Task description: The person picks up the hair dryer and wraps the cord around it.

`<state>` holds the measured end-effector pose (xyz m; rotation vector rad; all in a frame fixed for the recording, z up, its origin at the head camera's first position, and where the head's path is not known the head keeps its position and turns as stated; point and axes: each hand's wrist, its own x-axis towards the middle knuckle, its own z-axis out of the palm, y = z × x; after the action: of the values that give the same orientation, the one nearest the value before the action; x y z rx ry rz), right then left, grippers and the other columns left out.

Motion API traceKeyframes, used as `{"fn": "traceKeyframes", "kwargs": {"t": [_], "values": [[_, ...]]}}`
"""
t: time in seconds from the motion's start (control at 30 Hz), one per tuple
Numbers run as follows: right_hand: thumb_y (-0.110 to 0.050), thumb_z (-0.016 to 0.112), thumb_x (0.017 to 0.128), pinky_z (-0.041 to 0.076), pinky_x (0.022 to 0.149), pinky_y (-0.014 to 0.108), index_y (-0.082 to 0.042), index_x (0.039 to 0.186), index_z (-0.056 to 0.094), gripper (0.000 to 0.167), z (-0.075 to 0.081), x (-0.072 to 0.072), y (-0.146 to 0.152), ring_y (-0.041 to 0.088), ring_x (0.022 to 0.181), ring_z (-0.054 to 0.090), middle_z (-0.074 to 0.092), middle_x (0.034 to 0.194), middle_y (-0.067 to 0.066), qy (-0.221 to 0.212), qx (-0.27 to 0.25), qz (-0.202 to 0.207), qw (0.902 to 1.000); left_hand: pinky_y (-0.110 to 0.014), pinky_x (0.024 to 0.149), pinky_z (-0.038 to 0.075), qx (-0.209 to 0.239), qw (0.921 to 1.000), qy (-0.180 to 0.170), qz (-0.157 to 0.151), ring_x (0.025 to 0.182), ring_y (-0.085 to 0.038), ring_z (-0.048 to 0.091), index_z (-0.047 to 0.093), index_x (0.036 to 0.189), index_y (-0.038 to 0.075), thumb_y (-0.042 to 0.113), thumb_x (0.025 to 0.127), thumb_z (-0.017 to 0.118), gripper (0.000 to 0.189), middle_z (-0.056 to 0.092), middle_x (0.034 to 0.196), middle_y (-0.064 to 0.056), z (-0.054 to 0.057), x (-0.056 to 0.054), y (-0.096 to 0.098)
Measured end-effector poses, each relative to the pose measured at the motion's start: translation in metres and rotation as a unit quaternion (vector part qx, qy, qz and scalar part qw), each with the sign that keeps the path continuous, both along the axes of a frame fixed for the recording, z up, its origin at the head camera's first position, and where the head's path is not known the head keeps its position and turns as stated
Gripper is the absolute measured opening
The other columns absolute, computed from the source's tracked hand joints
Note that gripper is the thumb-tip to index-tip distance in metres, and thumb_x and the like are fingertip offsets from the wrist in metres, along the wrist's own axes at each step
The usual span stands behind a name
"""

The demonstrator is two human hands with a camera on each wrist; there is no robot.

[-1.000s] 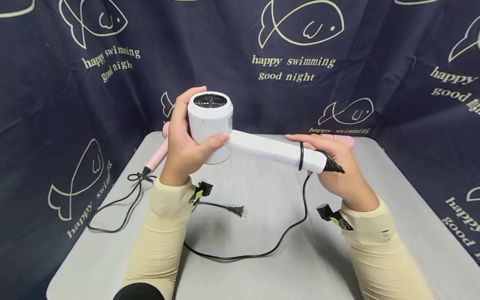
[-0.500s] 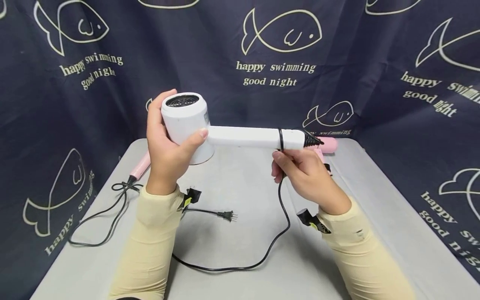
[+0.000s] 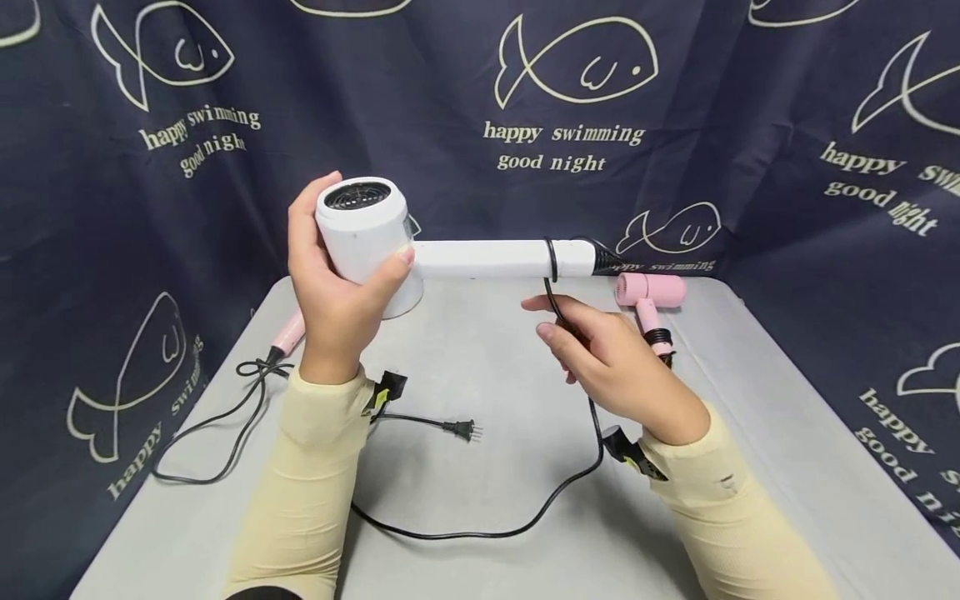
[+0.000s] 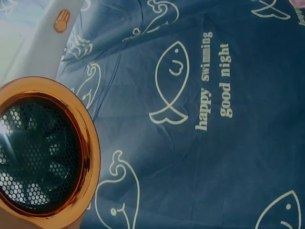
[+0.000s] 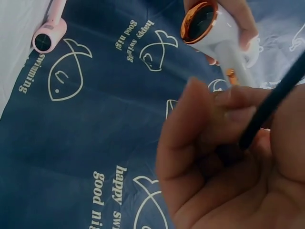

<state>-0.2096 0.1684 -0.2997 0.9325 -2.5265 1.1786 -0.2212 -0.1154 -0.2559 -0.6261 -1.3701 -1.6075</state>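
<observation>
My left hand (image 3: 330,308) grips the round body of a white hair dryer (image 3: 480,260), held above the table with its black intake grille up. Its handle points right, level, with one loop of black power cord (image 3: 468,534) round it near the end. In the left wrist view the dryer's copper-rimmed mesh end (image 4: 94,157) and a copper switch (image 4: 61,21) show. Below the handle end, my right hand (image 3: 611,358) has the cord running through its curled fingers, also seen in the right wrist view. The cord sweeps over the table and passes behind my left forearm; a plug (image 3: 462,430) lies beside that wrist.
At the back right lies a pink hair dryer (image 3: 654,291), cord wrapped round its handle. Left of my left hand lies a pink handle (image 3: 289,333) with a tied black cord (image 3: 225,475), partly hidden. Behind the grey table (image 3: 480,367) hangs a navy curtain (image 3: 420,92).
The hair dryer has swung leftward and its handle has levelled. My right hand has come off the handle end, taken the cord and drawn down slightly away from the handle.
</observation>
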Motion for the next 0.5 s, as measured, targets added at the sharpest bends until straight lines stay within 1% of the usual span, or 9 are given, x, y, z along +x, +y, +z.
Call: {"fn": "traceKeyframes", "kwargs": {"t": [0.1,0.17,0.23,0.3,0.33,0.4,0.5], "values": [[-0.040,0.052,0.108,0.046,0.052,0.025,-0.033,0.136,0.059,0.030,0.001,0.003,0.001,0.009,0.051,0.046,0.045,0.064,-0.006,0.025,0.036,-0.012,0.9990,-0.036,0.090,0.052,0.002,0.9998,0.006,0.017,0.106,-0.030,0.064,0.052,0.140,-0.004,0.006,0.067,0.083,0.079,0.064,0.123,-0.012,0.000,-0.002,-0.001],[-0.037,0.053,0.108,0.041,0.053,0.025,-0.031,0.134,0.060,0.027,0.001,0.005,0.001,0.007,0.052,0.041,0.041,0.064,-0.008,0.046,0.049,-0.013,0.9976,-0.036,0.091,0.051,0.001,0.9995,0.008,0.029,0.107,-0.030,0.063,0.053,0.139,-0.005,0.006,0.067,0.083,0.079,0.064,0.123,-0.012,0.000,-0.003,0.000],[-0.033,0.054,0.108,0.039,0.054,0.024,-0.027,0.128,0.061,0.022,0.002,0.005,0.000,0.006,0.054,0.038,0.039,0.066,-0.009,0.061,0.054,-0.011,0.9966,-0.036,0.092,0.051,-0.003,0.9991,0.009,0.040,0.108,-0.029,0.063,0.053,0.139,-0.005,0.005,0.067,0.083,0.079,0.064,0.124,-0.012,0.000,-0.003,0.001],[-0.029,0.056,0.107,0.039,0.054,0.023,-0.023,0.123,0.062,0.017,0.001,0.006,0.000,0.006,0.055,0.039,0.041,0.066,-0.010,0.069,0.055,-0.009,0.9961,-0.035,0.093,0.051,-0.012,0.9982,0.009,0.059,0.108,-0.027,0.063,0.053,0.139,-0.006,0.005,0.067,0.083,0.079,0.064,0.125,-0.013,-0.001,-0.004,0.002],[-0.027,0.056,0.107,0.040,0.054,0.024,-0.022,0.120,0.062,0.015,0.002,0.007,-0.001,0.006,0.055,0.039,0.042,0.067,-0.010,0.070,0.056,-0.008,0.9959,-0.035,0.093,0.050,-0.018,0.9973,0.009,0.070,0.109,-0.026,0.063,0.053,0.139,-0.006,0.004,0.067,0.083,0.079,0.064,0.125,-0.013,-0.001,-0.004,0.002],[-0.026,0.057,0.107,0.042,0.053,0.023,-0.020,0.116,0.062,0.012,0.002,0.009,-0.001,0.005,0.053,0.044,0.045,0.067,-0.010,0.060,0.056,-0.004,0.9966,-0.034,0.095,0.050,-0.030,0.9951,0.008,0.094,0.110,-0.024,0.063,0.053,0.140,-0.006,0.004,0.067,0.083,0.079,0.064,0.127,-0.014,-0.001,-0.003,0.003],[-0.025,0.057,0.107,0.049,0.051,0.025,-0.020,0.113,0.060,0.009,0.003,0.013,-0.001,0.006,0.052,0.051,0.050,0.067,-0.008,0.027,0.049,0.007,0.9984,-0.034,0.097,0.049,-0.050,0.9901,0.012,0.130,0.111,-0.021,0.063,0.052,0.140,-0.006,0.003,0.069,0.082,0.078,0.064,0.129,-0.016,0.000,-0.001,0.004]]}}
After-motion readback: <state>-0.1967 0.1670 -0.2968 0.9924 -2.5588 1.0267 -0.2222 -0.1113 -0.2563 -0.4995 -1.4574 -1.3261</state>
